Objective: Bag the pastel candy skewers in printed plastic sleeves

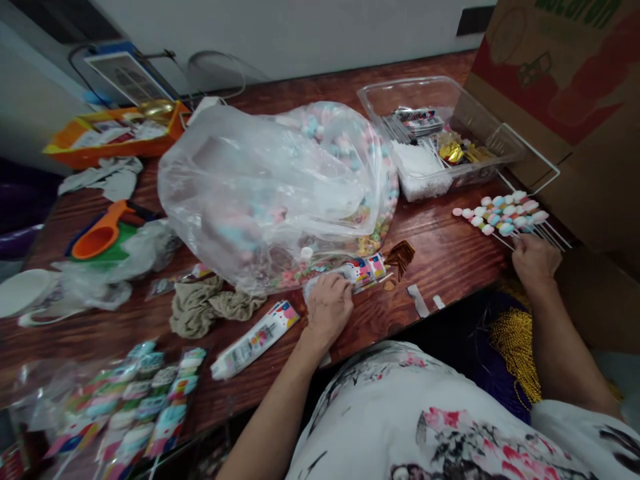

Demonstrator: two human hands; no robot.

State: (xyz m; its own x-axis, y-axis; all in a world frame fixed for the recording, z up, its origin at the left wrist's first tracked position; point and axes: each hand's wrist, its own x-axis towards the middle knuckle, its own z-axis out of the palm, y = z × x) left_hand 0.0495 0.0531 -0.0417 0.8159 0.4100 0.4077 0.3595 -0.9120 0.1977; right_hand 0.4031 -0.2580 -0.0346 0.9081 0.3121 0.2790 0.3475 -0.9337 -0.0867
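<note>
My left hand (329, 303) rests with curled fingers on a printed plastic wrapper (367, 268) at the front of the table; what its fingertips hold is hidden. At the right, my right hand (537, 261) is closed at the white sticks below a pile of pastel marshmallow skewers (507, 213); which stick it pinches is too small to tell. Beyond my left hand lies a large clear bag (270, 180) of colourful marshmallows. A stack of printed wrappers (257, 339) is left of my left hand. Brown twist ties (400, 257) lie just right of the wrapper.
A clear tray (480, 175) with sticks and packets stands at the back right beside a cardboard box (565, 87). An orange basket (120, 133), orange scoop (103, 233) and beige cloth (197, 307) are leftward. Wrapped marshmallow skewers (135, 407) lie front left.
</note>
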